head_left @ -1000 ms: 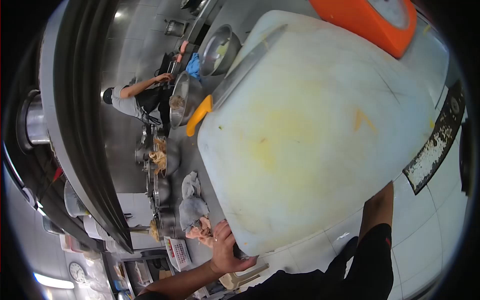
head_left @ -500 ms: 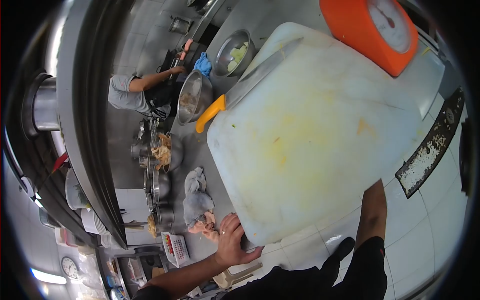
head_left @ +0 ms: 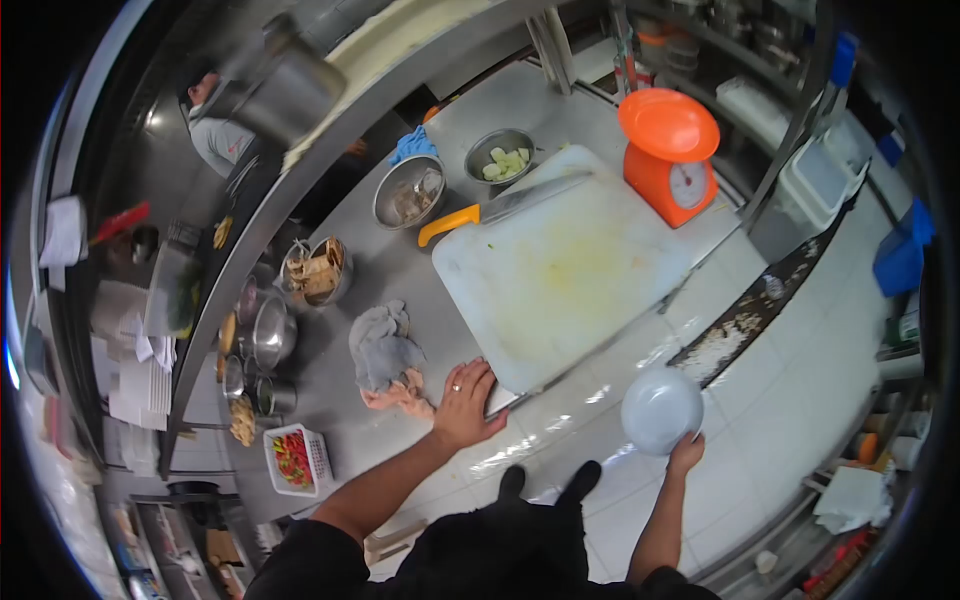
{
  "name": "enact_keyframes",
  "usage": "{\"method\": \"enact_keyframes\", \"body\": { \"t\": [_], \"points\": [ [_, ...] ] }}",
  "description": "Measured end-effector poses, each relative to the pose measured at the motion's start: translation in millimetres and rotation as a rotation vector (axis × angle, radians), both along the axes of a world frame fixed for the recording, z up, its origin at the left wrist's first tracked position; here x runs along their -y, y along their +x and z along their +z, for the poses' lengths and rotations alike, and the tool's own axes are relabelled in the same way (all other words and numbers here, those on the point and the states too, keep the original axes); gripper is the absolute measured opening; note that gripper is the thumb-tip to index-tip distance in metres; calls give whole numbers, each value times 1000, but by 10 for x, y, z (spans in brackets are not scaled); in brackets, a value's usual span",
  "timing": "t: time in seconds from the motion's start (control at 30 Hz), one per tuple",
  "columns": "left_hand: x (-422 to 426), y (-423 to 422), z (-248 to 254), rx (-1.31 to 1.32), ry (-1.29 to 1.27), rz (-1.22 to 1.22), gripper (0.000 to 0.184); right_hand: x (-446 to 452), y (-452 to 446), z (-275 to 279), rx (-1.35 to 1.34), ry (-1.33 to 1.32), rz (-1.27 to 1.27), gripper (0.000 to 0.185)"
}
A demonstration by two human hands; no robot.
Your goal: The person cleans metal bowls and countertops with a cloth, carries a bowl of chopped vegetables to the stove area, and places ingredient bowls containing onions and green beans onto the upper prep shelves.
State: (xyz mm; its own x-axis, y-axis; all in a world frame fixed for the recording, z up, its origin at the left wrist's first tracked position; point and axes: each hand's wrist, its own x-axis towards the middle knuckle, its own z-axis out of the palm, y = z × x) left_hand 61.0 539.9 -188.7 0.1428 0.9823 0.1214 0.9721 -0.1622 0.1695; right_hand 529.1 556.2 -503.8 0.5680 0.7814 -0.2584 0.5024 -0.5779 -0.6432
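My left hand (head_left: 466, 405) rests on the steel table's front edge, fingers stretched out, beside the near corner of a white cutting board (head_left: 540, 330). In my right hand (head_left: 686, 454) is a round white plate (head_left: 660, 408), gripped by its rim over the floor. A knife with a yellow handle (head_left: 449, 225) lies along the board's far left edge, its blade on the board. Left of my left hand, a grey cloth (head_left: 384, 345) lies against pale pink pieces (head_left: 398, 392) that look like raw meat.
An orange scale (head_left: 669, 185) stands behind the board. Metal bowls hold pale green chunks (head_left: 507, 164), brownish pieces (head_left: 418, 200) and tan pieces (head_left: 315, 272). A white basket (head_left: 298, 458) holds red and green peppers. A person in grey (head_left: 222, 140) stands beyond the shelf.
My right hand, hidden before, now shows to the right with the plate. The view has pulled back and turned, taking in more floor and shelves. My left hand stays at the table edge.
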Motion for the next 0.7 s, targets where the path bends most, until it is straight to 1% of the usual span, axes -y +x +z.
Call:
{"method": "enact_keyframes", "body": {
  "t": [0.07, 0.13, 0.23, 0.27, 0.37, 0.43, 0.47, 0.5, 0.57, 0.6, 0.63, 0.67, 0.7],
  "points": [
    [33, 7, 85, 33, -17, 2, 81, 523, 307, 530, -127, 52, -57, 40],
    [69, -9, 160, 61, -24, -4, 81, 820, 420, 1426, -342, 25, -108, 33],
    [132, 83, 209, 257, 35, 93, 78, 1059, 546, 2201, -539, 111, -101, 28],
    [216, 239, 221, 363, 91, 143, 75, 1058, 531, 2473, -563, 117, -50, 27],
    [331, 944, 504, 942, -142, 171, 72, 809, 226, 3260, -588, 157, 121, 27],
    [237, 1138, 770, 1347, -527, 194, 73, 517, -194, 3774, -656, 141, 192, 28],
    [167, 1186, 835, 1539, -727, 198, 74, 344, -400, 3880, -645, 158, 244, 26],
    [124, 1158, 412, 1609, -716, 167, 76, 197, -603, 3962, -634, 172, 295, 25],
    [-79, 902, 567, 2167, -899, 342, 67, -157, -1026, 4142, -638, 173, 335, 29],
    [-203, 727, 737, 2171, -839, 345, 65, -367, -1158, 4127, -511, 208, 436, 30],
    [-312, 569, 773, 2210, -811, 415, 61, -534, -1287, 4089, -388, 222, 539, 31],
    [-437, 403, 706, 2221, -722, 368, 61, -729, -1455, 4171, -356, 191, 583, 32],
    [-537, 290, 755, 2238, -664, 388, 60, -953, -1631, 4295, -326, 165, 634, 34]
  ]
}}
